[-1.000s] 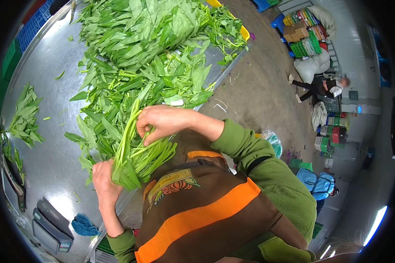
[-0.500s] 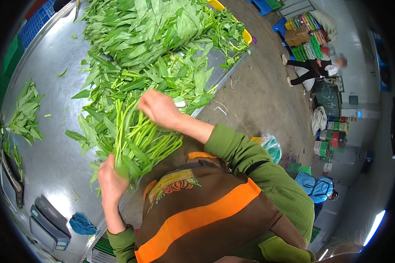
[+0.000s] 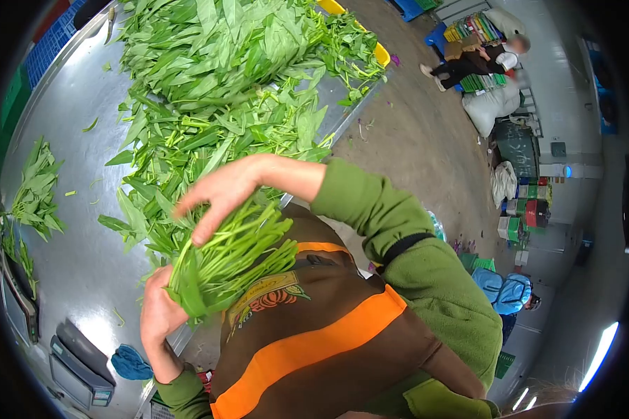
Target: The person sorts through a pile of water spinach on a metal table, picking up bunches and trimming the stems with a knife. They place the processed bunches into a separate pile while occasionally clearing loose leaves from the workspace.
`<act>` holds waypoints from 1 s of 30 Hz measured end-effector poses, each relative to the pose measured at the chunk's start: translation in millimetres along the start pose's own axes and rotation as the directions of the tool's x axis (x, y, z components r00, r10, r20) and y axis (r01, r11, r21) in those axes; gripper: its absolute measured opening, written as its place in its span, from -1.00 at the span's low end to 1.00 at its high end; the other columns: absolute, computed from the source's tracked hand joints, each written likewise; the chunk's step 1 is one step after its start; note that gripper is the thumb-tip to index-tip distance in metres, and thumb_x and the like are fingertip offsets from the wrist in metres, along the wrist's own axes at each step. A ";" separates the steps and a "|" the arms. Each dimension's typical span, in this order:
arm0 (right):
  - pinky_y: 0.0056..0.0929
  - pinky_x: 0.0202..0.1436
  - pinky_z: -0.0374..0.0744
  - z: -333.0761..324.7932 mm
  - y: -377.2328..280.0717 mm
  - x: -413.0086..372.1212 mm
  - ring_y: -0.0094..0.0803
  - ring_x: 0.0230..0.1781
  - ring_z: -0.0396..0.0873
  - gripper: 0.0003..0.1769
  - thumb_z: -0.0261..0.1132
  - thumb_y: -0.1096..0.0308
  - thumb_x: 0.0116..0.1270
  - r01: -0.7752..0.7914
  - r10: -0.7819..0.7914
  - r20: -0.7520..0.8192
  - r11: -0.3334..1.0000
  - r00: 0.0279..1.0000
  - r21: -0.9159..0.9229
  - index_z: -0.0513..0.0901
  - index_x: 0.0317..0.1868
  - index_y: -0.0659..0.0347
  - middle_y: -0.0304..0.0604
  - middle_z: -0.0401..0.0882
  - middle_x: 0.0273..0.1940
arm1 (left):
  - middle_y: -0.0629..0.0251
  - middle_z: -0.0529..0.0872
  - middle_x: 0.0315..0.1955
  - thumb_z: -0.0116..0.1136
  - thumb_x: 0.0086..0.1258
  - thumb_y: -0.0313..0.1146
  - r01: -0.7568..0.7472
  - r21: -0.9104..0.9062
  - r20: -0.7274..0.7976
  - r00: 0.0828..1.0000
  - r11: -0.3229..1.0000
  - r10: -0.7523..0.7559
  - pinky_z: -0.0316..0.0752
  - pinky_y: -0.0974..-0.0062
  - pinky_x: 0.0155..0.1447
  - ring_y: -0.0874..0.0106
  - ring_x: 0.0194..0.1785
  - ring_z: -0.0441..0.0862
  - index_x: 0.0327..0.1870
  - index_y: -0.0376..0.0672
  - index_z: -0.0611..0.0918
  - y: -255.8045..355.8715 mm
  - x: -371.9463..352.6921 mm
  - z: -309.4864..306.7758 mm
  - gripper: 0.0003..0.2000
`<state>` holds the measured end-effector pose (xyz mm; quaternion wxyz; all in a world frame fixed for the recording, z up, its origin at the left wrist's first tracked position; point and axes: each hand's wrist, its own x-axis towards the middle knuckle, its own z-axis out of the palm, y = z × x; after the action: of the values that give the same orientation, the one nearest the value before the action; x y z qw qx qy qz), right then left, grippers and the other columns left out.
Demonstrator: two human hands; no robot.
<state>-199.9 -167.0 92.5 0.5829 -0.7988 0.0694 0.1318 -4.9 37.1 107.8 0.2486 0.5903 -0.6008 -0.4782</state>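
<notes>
My left hand (image 3: 162, 307) is closed around a bunch of water spinach (image 3: 234, 258) near the table's front edge, its stems pointing up and right toward my apron. My right hand (image 3: 223, 192) arches over the top of that bunch, thumb and fingers apart, fingertips slightly blurred and close to the stems. Just beyond lies a loose spread of water spinach stalks (image 3: 196, 143), with a large leafy heap (image 3: 210, 52) behind it on the metal table (image 3: 84, 258).
A small leafy bunch (image 3: 35, 199) lies at the table's left. Nearer are a dark scale (image 3: 80, 370) and a blue cloth (image 3: 131, 362). A yellow crate (image 3: 381, 54) stands behind the heap. One person (image 3: 472, 63) walks at upper right; another in blue (image 3: 503, 290) is farther down.
My right hand has moved left and down over the bunch, its fingers spreading. My left hand has shifted slightly left and down with the bunch. The person at upper right has moved.
</notes>
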 end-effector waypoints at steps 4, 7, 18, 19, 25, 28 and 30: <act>-0.40 0.19 0.49 57.1 41.3 -18.6 -0.42 0.10 0.51 -0.38 0.38 0.13 0.30 -0.271 -0.034 0.442 0.747 0.896 0.607 0.47 0.20 0.41 -0.07 0.60 0.11 | 0.07 0.63 -0.34 0.42 -0.12 -0.41 -0.102 -0.062 0.027 0.994 0.993 0.103 0.46 0.29 -0.03 0.17 -0.23 0.55 -0.16 -0.20 0.64 -3.4 -0.5 -16.7 -0.60; -0.44 0.15 0.51 76.1 5.1 -29.7 -0.45 0.06 0.53 -0.38 0.50 0.33 0.14 -0.218 -0.025 0.362 0.760 0.932 0.613 0.50 0.17 0.38 -0.09 0.61 0.10 | 0.07 0.62 -0.17 0.44 -0.17 -0.41 -0.122 0.051 0.072 0.990 0.991 0.118 0.47 0.28 0.08 0.15 -0.06 0.58 -0.05 -0.22 0.62 -25.0 2.7 -38.5 -0.49; -0.39 -0.17 0.63 62.6 30.0 -17.1 -0.42 -0.34 0.61 -0.48 0.42 0.44 0.14 0.192 0.191 -0.219 0.152 0.957 0.970 0.46 0.11 0.26 -0.16 0.58 -0.30 | 0.18 0.62 0.06 0.44 0.02 -0.37 -0.107 -0.119 -0.631 0.776 0.987 0.008 0.40 0.26 0.28 0.27 0.13 0.57 0.31 -0.14 0.44 -83.0 5.9 -89.0 -0.28; -0.39 -0.17 0.63 57.8 28.1 -8.5 -0.42 -0.34 0.61 -0.48 0.42 0.44 0.14 0.196 0.197 -0.227 0.166 0.954 0.966 0.46 0.11 0.26 -0.16 0.58 -0.30 | 0.16 0.58 0.11 0.41 0.11 -0.38 -0.089 -0.459 -0.588 0.776 0.884 -0.227 0.39 0.26 0.28 0.32 0.15 0.55 0.33 -0.16 0.42 -109.7 -0.8 -91.2 -0.31; -0.38 -0.09 0.62 59.9 5.3 33.7 -0.39 -0.21 0.61 -0.47 0.42 0.40 0.20 0.323 0.252 -0.417 0.343 0.873 0.882 0.44 0.16 0.25 -0.14 0.59 -0.21 | 0.05 0.42 0.33 0.25 0.33 -0.23 0.072 -0.269 -0.624 0.747 0.961 -0.230 0.34 0.20 0.33 0.21 0.29 0.45 0.47 -0.17 0.21 -114.4 -11.9 3.1 -0.29; -0.27 -0.01 0.61 89.7 3.9 42.0 -0.30 -0.09 0.63 -0.43 0.42 0.33 0.24 0.241 0.305 -0.351 0.346 0.885 0.907 0.44 0.23 0.26 -0.10 0.62 -0.05 | 0.07 0.41 0.34 0.15 0.43 -0.10 -0.097 -0.928 -0.209 0.935 0.359 -0.288 0.33 0.16 0.33 0.20 0.31 0.43 0.46 -0.22 0.22 -98.8 -10.6 38.2 -0.33; -0.42 0.02 0.58 120.7 16.6 40.9 -0.41 -0.03 0.60 -0.46 0.45 0.32 0.23 -0.027 0.360 -0.280 0.655 0.890 0.755 0.52 0.19 0.24 -0.13 0.63 0.01 | 0.12 0.48 0.27 0.29 0.34 -0.15 -0.045 -0.999 -0.040 0.971 -0.014 -0.236 0.44 0.19 0.26 0.27 0.23 0.51 0.40 -0.20 0.30 -101.2 -2.6 70.9 -0.33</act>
<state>-180.8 -55.7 31.0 0.8076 -0.4935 0.3224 -0.0133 -17.9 75.1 -9.1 0.6179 0.3229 -0.0134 -0.7167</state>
